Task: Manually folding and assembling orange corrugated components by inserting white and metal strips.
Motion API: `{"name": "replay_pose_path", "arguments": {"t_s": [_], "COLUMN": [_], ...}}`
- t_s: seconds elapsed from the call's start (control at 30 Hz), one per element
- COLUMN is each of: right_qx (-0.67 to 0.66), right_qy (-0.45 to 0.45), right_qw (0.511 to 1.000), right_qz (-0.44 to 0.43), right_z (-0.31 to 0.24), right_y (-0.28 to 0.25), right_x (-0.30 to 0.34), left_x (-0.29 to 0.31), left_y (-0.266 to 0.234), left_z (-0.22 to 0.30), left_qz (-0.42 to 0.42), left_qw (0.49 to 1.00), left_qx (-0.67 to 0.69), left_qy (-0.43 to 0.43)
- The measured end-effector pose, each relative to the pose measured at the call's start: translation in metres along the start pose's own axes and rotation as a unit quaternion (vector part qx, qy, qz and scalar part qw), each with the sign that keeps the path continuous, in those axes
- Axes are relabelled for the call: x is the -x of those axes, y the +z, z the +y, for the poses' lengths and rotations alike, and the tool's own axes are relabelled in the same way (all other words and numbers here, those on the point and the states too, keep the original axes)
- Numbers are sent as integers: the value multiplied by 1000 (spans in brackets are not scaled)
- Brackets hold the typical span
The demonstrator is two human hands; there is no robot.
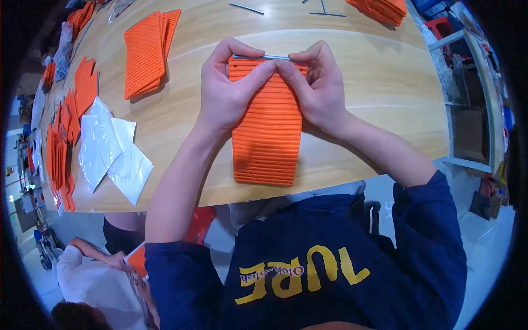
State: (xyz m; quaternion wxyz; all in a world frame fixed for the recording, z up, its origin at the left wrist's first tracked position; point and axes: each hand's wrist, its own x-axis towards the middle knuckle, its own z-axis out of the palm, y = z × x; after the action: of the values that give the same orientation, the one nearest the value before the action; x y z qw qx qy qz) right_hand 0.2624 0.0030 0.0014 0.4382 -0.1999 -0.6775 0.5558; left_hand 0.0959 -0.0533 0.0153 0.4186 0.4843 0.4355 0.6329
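Where the pale wood-grain counter meets the person in the dark blue shirt, one orange ribbed sheet, upright in view, between the forearms, a small hole at its upper left corner, its lower end near the counter's near edge. One slim metal rod, laid across the sheet's upper edge. Left hand: grip clamped on the sheet's upper left part, fingertips at the rod. Right hand: grip clamped on the upper right part, index fingertip at the rod's other end; the two thumb tips side by side at mid-edge. Beyond the left hand, one fanned stack of orange ribbed sheets. At far left, further orange pieces, massed in a row; beside them, glossy white packets, overlapping. At the far side, loose metal rods and a second orange stack. At lower left, a co-worker in a white top, hands at an orange piece
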Motion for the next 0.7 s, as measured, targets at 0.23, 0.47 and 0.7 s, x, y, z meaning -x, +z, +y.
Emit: {"name": "replay_pose_path", "arguments": {"t_s": [0.23,0.47,0.7], "right_qx": [-175,-61,-26], "right_qy": [74,46,68], "right_qw": [978,997,997], "right_qz": [84,6,18], "right_z": [-8,-20,-22], "right_y": [11,-12,-7], "right_x": [-5,-8,-13], "left_x": [-13,-5,-7], "left_y": [1,1,-10], "left_z": [17,21,18], "left_qz": [-22,-56,-108], "left_qw": [1000,987,976], "left_qx": [1,70,28], "left_qy": [-19,-137,-185]}}
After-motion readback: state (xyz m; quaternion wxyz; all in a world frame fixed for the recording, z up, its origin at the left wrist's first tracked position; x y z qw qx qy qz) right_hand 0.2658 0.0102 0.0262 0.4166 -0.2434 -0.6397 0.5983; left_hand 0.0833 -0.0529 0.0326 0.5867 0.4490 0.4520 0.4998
